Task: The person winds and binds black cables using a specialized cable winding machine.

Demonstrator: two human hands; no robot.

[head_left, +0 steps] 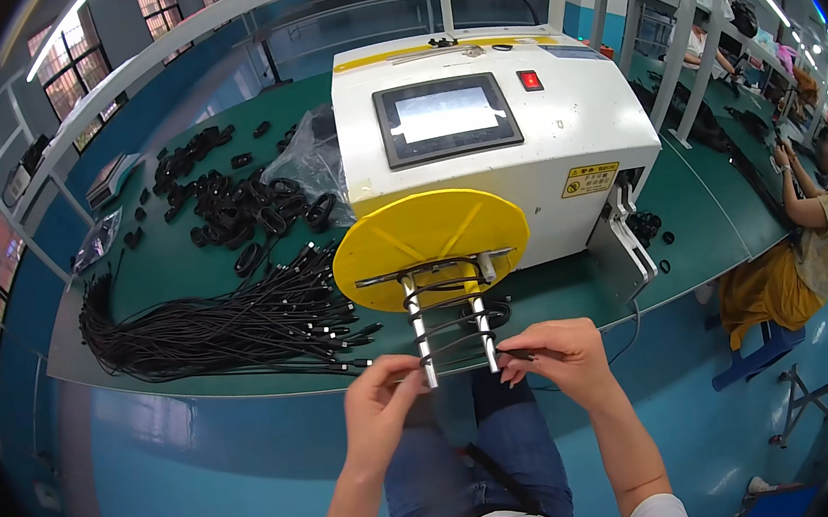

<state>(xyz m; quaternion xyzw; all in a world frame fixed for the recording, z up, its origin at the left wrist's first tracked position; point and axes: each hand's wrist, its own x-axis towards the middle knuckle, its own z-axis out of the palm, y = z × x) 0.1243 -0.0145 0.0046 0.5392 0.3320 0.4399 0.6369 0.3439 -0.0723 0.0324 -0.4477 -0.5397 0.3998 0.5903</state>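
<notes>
A black cable (pixel 450 342) is wound in loose loops around two silver posts (pixel 422 342) that stick out toward me from a yellow disc (pixel 431 232). Beside the left post's tip, my left hand (pixel 380 406) pinches the cable between thumb and fingers. Past the right post's tip, my right hand (pixel 565 359) is closed on a dark end of the same cable. The disc sits on the front of a white machine (pixel 489 102) with a screen (pixel 447 119) and a red switch (pixel 529 80). My fingertips partly hide the cable's ends.
A large bundle of straight black cables (pixel 211 328) lies left on the green table (pixel 168 294). Behind it are many coiled black cables (pixel 228 192) and a clear plastic bag (pixel 310 159). A metal bracket (pixel 622 248) juts from the machine's right side. Another person (pixel 823 209) sits far right.
</notes>
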